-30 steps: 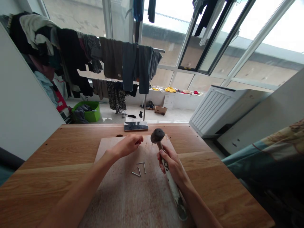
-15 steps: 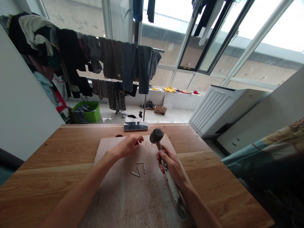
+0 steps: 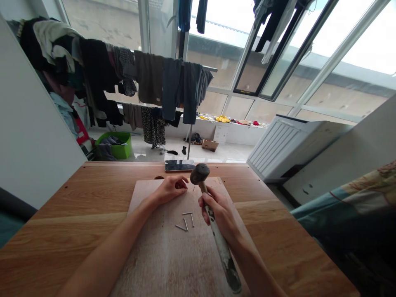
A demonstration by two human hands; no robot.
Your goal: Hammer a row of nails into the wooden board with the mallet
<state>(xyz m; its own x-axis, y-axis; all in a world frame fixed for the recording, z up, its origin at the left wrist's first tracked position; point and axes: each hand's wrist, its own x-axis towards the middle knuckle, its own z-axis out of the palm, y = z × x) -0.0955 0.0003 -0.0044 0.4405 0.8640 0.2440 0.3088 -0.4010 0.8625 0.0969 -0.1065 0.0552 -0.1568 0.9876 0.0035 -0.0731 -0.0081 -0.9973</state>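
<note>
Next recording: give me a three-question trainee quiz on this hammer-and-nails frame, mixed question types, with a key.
1. True or false: the right hand grips the hammer by its handle.
2. Where do the loose nails lie? A) on the board between the hands B) on the phone C) on the floor
3. Fill in: the left hand pinches something at the board's far end, beside the hammer's ____.

Key: 1 true; 2 A; 3 head.

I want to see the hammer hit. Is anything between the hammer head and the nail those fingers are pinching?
Nothing visible. The hammer, gripped by the right hand, has its head raised just right of the left hand, whose fingertips sit on the board. The nail there is too small to see; only open air lies between.
</note>
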